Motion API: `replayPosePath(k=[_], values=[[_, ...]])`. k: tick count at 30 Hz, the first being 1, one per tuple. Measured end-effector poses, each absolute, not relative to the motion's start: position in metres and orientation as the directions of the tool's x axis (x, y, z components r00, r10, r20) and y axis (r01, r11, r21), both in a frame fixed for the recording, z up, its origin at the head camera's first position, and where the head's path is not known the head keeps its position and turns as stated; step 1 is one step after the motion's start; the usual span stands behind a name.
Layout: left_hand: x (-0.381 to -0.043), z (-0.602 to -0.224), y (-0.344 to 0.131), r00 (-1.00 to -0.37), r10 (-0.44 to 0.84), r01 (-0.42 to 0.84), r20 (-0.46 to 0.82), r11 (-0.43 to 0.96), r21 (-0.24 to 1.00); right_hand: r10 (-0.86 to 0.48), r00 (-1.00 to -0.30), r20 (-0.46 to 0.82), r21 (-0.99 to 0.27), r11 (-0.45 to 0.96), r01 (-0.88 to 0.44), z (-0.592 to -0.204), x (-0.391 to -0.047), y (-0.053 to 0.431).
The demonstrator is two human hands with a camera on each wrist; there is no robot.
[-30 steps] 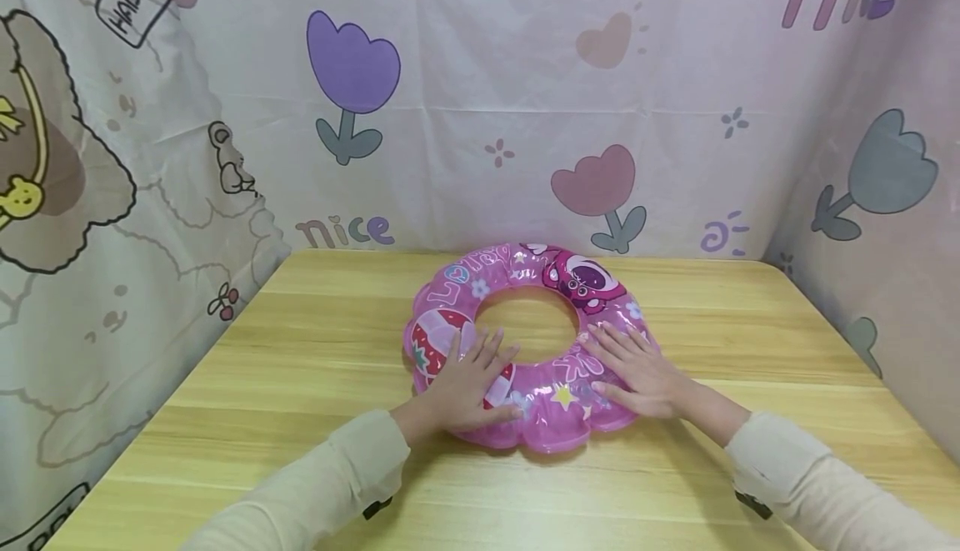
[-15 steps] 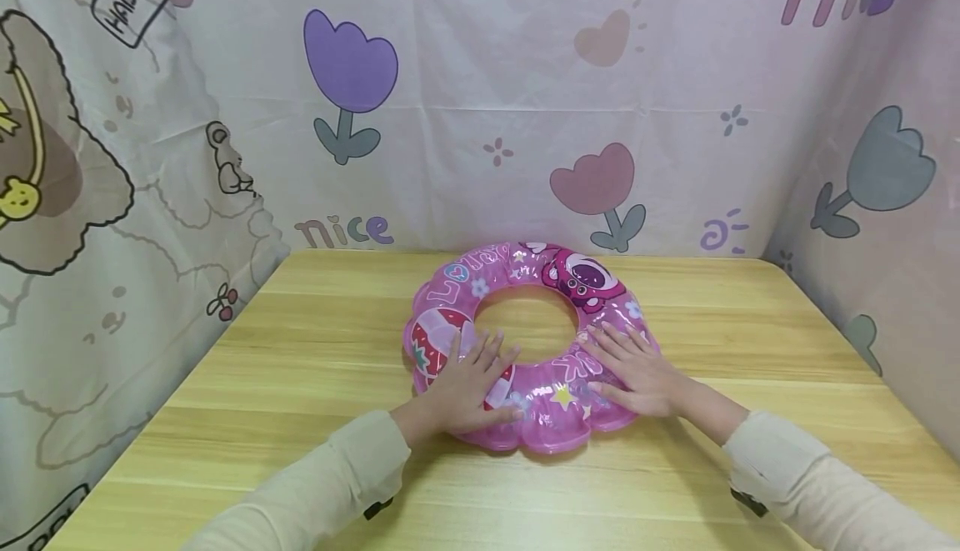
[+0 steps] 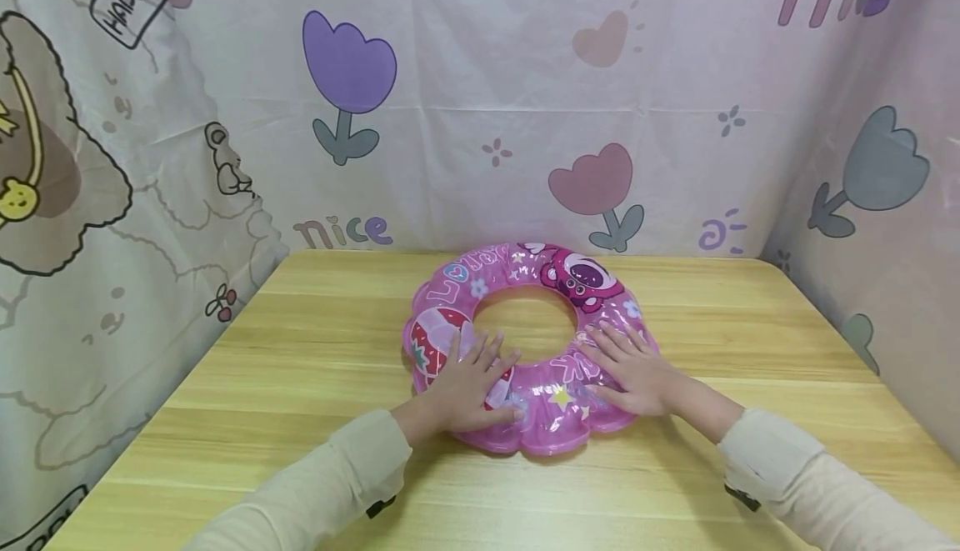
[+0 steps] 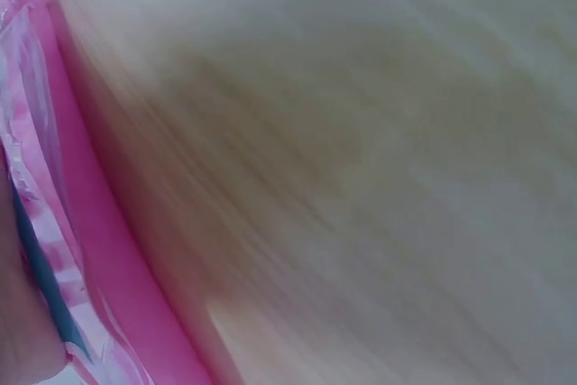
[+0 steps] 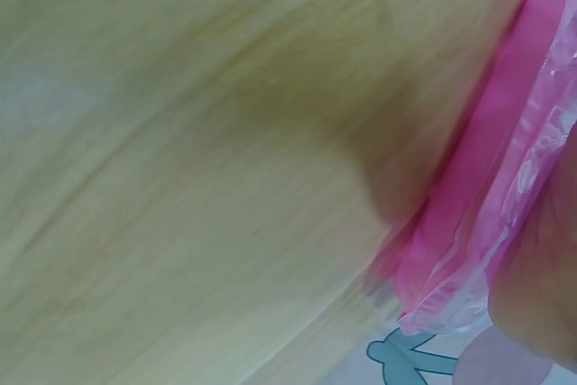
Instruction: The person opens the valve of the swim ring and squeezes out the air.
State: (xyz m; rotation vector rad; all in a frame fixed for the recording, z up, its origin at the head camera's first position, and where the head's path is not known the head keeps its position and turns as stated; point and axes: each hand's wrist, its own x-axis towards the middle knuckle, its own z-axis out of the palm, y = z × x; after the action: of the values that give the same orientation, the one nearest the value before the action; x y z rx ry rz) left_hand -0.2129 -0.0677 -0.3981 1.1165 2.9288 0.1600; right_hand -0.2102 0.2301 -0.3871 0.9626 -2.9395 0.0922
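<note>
A pink inflatable swim ring (image 3: 551, 426) with a bear, strawberry and star print lies flat on the wooden table. On its near left part rests my left hand (image 3: 468, 388), palm down with the fingers spread. My right hand (image 3: 633, 372) lies the same way on the ring's right side, fingers pointing toward the hole. In the left wrist view, the ring's pink side (image 4: 99, 196) runs along the left edge beside part of the hand. The right wrist view shows the pink side (image 5: 478, 160) and part of the hand (image 5: 541, 268) at the right edge.
The light wooden table (image 3: 300, 309) extends around the ring on all sides. A printed cloth (image 3: 465, 51) with tulips and lettering hangs behind it and along both sides. A small dark object (image 3: 380, 507) shows under the left sleeve, and a similar one (image 3: 741, 497) under the right.
Both hands stay in place on the swim ring. The head view has shifted very slightly; the right forearm appears a little further left.
</note>
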Motion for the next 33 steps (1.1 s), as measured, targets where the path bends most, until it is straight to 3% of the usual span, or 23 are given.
replayPosePath(k=[14,33], values=[[-0.211,-0.389,-0.063,-0.744,0.668,0.668,-0.023,0.744,-0.01,-0.578,-0.816,-0.029,0.037,0.815,-0.578,-0.378,-0.209,0.224],[-0.21,-0.383,-0.052,-0.785,0.605,0.62,-0.134,0.757,-0.208,-0.554,-0.827,-0.096,0.085,0.823,-0.562,-0.369,-0.207,0.216]])
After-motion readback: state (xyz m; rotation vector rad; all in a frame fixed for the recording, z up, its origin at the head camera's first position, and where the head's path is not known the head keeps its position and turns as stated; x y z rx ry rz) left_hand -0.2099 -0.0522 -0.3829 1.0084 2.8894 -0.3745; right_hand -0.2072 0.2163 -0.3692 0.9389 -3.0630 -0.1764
